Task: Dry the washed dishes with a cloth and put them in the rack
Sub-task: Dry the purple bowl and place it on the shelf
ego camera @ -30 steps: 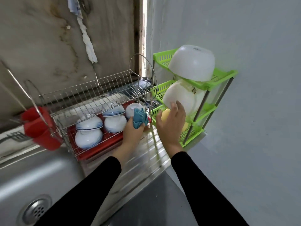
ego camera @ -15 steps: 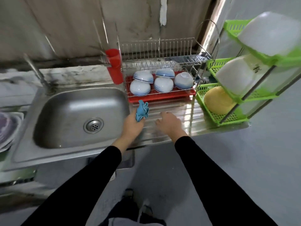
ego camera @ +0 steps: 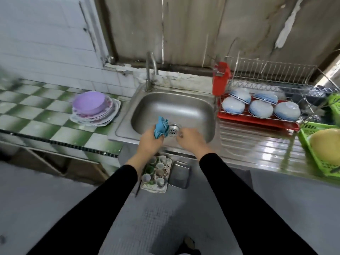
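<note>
My left hand (ego camera: 150,141) grips a bunched blue cloth (ego camera: 161,127) over the front of the steel sink (ego camera: 173,107). Beside it my right hand (ego camera: 191,139) hovers above the sink's front rim and holds nothing; its fingers are blurred. A stack of plates with a purple one on top (ego camera: 93,109) sits on the green checked counter to the left. To the right, the wire dish rack (ego camera: 272,89) on a red tray holds several upturned white-and-blue bowls (ego camera: 261,108).
A tap (ego camera: 151,70) rises behind the sink and a red cutlery holder (ego camera: 220,78) hangs on the rack's left end. At the far right a green plastic shelf (ego camera: 320,159) holds a yellow bowl (ego camera: 325,150). Below the counter are a tray of small cups (ego camera: 156,172) and a metal tin (ego camera: 179,174).
My view has swung left from the green shelf to the sink. My right hand has left the white bowl on the shelf and both hands moved left over the sink, cloth still held.
</note>
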Demonstrator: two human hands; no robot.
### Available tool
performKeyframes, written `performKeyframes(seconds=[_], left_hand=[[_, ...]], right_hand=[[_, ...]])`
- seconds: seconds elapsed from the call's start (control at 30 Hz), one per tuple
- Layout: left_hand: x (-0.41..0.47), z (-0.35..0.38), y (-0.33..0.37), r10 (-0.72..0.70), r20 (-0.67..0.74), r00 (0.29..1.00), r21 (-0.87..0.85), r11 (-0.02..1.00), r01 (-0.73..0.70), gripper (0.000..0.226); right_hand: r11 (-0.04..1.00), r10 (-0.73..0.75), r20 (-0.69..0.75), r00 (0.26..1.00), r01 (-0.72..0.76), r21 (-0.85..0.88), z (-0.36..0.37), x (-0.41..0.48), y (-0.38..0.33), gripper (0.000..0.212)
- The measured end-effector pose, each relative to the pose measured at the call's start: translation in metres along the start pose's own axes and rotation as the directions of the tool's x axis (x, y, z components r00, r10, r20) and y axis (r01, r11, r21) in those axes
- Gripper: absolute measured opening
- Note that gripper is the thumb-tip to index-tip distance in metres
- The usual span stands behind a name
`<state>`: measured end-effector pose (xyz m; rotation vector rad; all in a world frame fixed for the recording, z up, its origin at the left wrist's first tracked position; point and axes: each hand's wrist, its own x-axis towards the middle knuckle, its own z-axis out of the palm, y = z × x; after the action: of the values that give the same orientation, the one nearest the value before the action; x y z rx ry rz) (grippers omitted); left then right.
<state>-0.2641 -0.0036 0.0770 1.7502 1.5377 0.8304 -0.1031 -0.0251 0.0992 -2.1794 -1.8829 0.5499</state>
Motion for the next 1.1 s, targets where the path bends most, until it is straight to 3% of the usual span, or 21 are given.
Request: performKeyframes(seconds=[0.3,0.6,0.8,1.1], left_hand=[[-0.059,-0.152,-0.122,-0.169,-0.140,0.976,0.012,0.985,0.173,0.016],[-0.075,-0.227,-0.194,-0.272,-0.264,0.925,-0.013,0.960,0.278,0.013],[-0.039,-0.244,-0.224,-0.323,-0.293,0.900,-0.034,0.944,0.328,0.011],[0.088,-0.265,-0.264,-0.384,-0.325,0.864,-0.098,0.923,0.373,0.010]], right_hand=[[0.977,-0.213,0.073,0.974,0.213,0.014,0.099,-0.018,-0.169,0.028],[0.935,-0.331,0.153,0.931,0.345,-0.078,0.151,-0.001,-0.257,0.030],[0.901,-0.388,0.153,0.909,0.409,-0.145,0.178,0.049,-0.287,0.035],[0.916,-0.338,0.206,0.919,0.371,-0.151,0.205,0.182,-0.323,0.034]])
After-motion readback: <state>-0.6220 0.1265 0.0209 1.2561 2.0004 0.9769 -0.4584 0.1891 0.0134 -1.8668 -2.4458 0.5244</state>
